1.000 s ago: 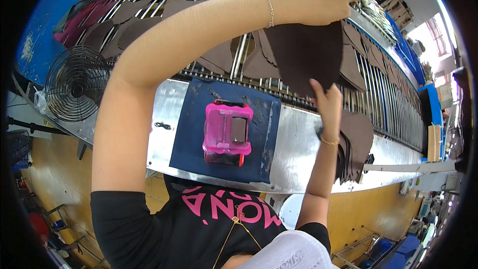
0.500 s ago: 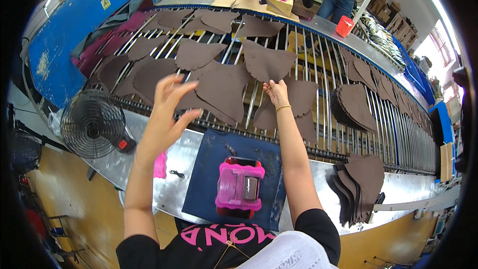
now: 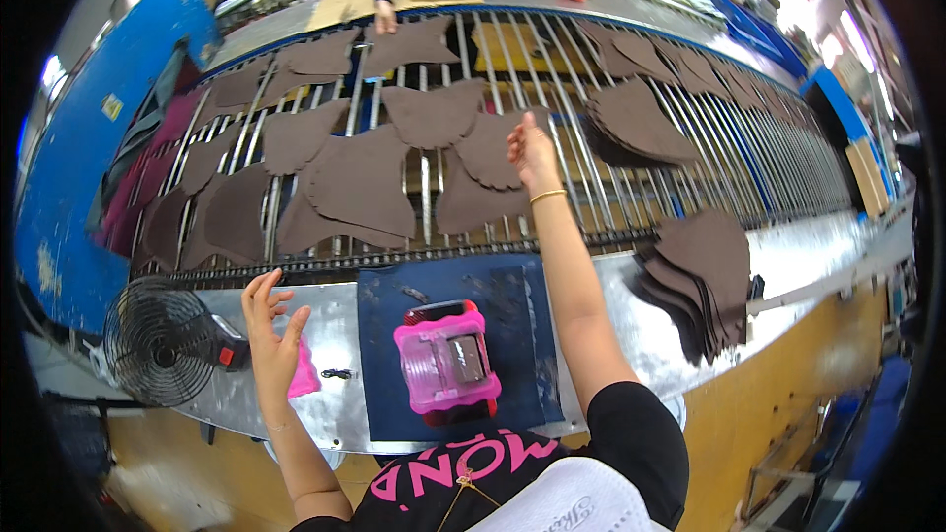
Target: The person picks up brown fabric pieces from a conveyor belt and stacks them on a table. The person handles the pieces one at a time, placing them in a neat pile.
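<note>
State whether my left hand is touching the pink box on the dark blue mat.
Apart: the head view shows a strip of metal table and mat between the left hand and the pink box.

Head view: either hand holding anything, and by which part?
Left hand: nothing held, fingers apart. Right hand: at the right side of a brown piece; whether it grips can't be told.

From here I see a flat brown cut piece (image 3: 490,153) with a wavy lower edge, lying over another brown piece (image 3: 471,207) that shows toward seven o'clock. A matching piece (image 3: 434,108) sits close by at ten. A fanned stack (image 3: 641,123) lies near at three, a splayed pile (image 3: 711,261) farther off at four.
</note>
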Action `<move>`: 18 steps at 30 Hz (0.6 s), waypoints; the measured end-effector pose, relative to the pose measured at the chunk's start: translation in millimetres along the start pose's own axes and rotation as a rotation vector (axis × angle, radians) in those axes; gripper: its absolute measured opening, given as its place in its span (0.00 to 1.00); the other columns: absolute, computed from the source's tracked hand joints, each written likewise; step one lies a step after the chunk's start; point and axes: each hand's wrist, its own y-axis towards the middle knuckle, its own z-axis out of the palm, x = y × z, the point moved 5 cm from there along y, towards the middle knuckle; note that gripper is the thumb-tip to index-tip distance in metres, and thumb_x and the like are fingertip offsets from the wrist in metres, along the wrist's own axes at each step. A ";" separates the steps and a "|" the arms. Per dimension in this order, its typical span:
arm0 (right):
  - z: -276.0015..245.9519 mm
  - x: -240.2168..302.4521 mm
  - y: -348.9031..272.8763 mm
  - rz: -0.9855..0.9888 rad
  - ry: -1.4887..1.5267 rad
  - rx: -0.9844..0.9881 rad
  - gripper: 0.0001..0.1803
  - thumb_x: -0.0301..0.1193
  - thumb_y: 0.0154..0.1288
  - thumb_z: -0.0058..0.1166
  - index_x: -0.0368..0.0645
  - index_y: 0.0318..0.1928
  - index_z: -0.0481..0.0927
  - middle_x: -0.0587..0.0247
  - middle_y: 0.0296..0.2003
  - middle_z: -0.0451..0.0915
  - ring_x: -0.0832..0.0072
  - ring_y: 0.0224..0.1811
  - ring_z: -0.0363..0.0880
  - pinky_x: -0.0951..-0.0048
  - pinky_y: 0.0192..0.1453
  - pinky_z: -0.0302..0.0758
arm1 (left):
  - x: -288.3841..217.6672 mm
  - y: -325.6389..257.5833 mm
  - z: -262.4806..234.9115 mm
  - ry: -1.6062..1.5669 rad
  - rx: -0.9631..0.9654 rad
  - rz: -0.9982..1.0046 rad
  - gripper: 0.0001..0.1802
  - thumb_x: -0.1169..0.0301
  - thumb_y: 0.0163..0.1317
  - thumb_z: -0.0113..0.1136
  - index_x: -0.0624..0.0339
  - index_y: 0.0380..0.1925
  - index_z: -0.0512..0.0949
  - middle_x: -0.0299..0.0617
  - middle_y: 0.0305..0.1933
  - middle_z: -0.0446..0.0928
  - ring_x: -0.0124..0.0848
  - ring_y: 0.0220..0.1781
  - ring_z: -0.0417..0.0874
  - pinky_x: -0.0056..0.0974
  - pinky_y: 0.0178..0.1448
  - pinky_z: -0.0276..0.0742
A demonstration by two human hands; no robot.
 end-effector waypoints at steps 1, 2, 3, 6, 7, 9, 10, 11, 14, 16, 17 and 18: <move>-19.6 22.6 -6.4 -0.088 0.073 -0.059 0.19 0.48 0.65 0.56 0.48 0.27 0.72 0.63 0.19 0.78 0.78 0.15 0.70 0.77 0.18 0.68 | -2.4 -0.2 3.7 -0.007 0.015 0.004 0.30 0.70 0.57 0.65 0.55 0.60 0.68 0.40 0.61 0.63 0.31 0.51 0.77 0.37 0.53 0.71; -48.9 38.1 -3.8 -0.121 0.167 -0.083 0.18 0.47 0.65 0.57 0.48 0.26 0.72 0.63 0.20 0.79 0.76 0.16 0.72 0.76 0.20 0.72 | -5.3 -1.1 6.8 -0.013 0.028 0.006 0.30 0.70 0.57 0.65 0.55 0.60 0.68 0.40 0.62 0.63 0.31 0.50 0.77 0.37 0.53 0.71; -80.0 61.6 -8.3 -0.262 0.153 -0.182 0.18 0.46 0.64 0.58 0.46 0.31 0.71 0.64 0.22 0.77 0.76 0.19 0.73 0.76 0.22 0.73 | -8.4 0.0 10.9 -0.023 0.034 0.014 0.29 0.70 0.58 0.65 0.55 0.60 0.68 0.40 0.62 0.63 0.30 0.50 0.77 0.36 0.53 0.71; -178.9 104.1 -21.3 -0.330 0.154 -0.631 0.25 0.53 0.59 0.61 0.44 0.40 0.71 0.64 0.34 0.73 0.74 0.32 0.73 0.69 0.34 0.74 | -10.1 0.9 21.8 -0.032 0.077 0.026 0.30 0.69 0.58 0.65 0.55 0.61 0.67 0.41 0.62 0.62 0.30 0.50 0.78 0.36 0.53 0.71; -199.2 114.9 -23.8 -0.354 0.140 -0.634 0.29 0.53 0.60 0.60 0.42 0.47 0.72 0.61 0.38 0.73 0.71 0.37 0.73 0.64 0.43 0.75 | -11.2 0.4 24.2 -0.036 0.084 0.026 0.30 0.69 0.58 0.65 0.55 0.61 0.67 0.41 0.63 0.62 0.30 0.50 0.78 0.36 0.53 0.71; -244.8 131.8 -21.8 -0.366 0.143 -0.791 0.40 0.56 0.57 0.61 0.40 0.58 0.68 0.55 0.49 0.71 0.65 0.40 0.71 0.57 0.53 0.71 | -17.4 2.6 29.7 -0.030 0.102 0.043 0.29 0.70 0.59 0.64 0.55 0.61 0.67 0.41 0.62 0.62 0.30 0.49 0.78 0.36 0.53 0.71; -249.6 133.0 -20.3 -0.314 0.167 -0.809 0.44 0.58 0.54 0.63 0.39 0.61 0.66 0.54 0.52 0.68 0.63 0.42 0.70 0.56 0.57 0.68 | -19.7 2.0 29.8 -0.020 0.103 0.045 0.29 0.71 0.59 0.64 0.55 0.61 0.67 0.41 0.62 0.62 0.30 0.49 0.78 0.36 0.53 0.71; -255.5 136.8 -19.6 -0.261 0.189 -0.826 0.49 0.60 0.51 0.64 0.38 0.63 0.64 0.53 0.56 0.66 0.62 0.43 0.69 0.55 0.60 0.65 | -19.4 0.4 29.1 -0.018 0.097 0.029 0.29 0.71 0.59 0.64 0.56 0.61 0.67 0.41 0.62 0.62 0.30 0.49 0.78 0.36 0.53 0.71; -254.4 139.1 -11.7 -0.165 0.199 -0.820 0.60 0.64 0.42 0.67 0.35 0.66 0.60 0.52 0.63 0.59 0.58 0.51 0.66 0.53 0.67 0.60 | -17.3 -2.6 23.6 -0.017 0.073 0.006 0.29 0.74 0.59 0.62 0.56 0.61 0.66 0.41 0.62 0.63 0.29 0.48 0.78 0.35 0.53 0.71; -252.0 143.2 0.7 -0.178 0.159 -0.665 0.70 0.65 0.35 0.70 0.36 0.69 0.48 0.50 0.68 0.52 0.54 0.63 0.59 0.50 0.71 0.54 | -13.8 -4.1 19.6 0.005 0.081 -0.002 0.29 0.75 0.60 0.61 0.58 0.63 0.64 0.41 0.61 0.63 0.27 0.47 0.77 0.33 0.53 0.72; -254.3 144.8 4.3 -0.169 0.113 -0.730 0.71 0.65 0.34 0.70 0.38 0.69 0.44 0.49 0.68 0.51 0.53 0.64 0.59 0.49 0.69 0.57 | -12.2 -4.2 17.8 0.016 0.085 -0.008 0.30 0.76 0.61 0.60 0.59 0.63 0.63 0.42 0.61 0.64 0.26 0.47 0.77 0.32 0.53 0.72; -253.7 148.5 8.8 -0.161 0.064 -0.793 0.73 0.65 0.34 0.71 0.40 0.69 0.40 0.49 0.69 0.49 0.52 0.64 0.59 0.47 0.67 0.60 | -12.8 -3.6 17.2 0.030 0.084 0.006 0.29 0.76 0.62 0.59 0.58 0.63 0.64 0.42 0.61 0.64 0.26 0.46 0.77 0.31 0.52 0.72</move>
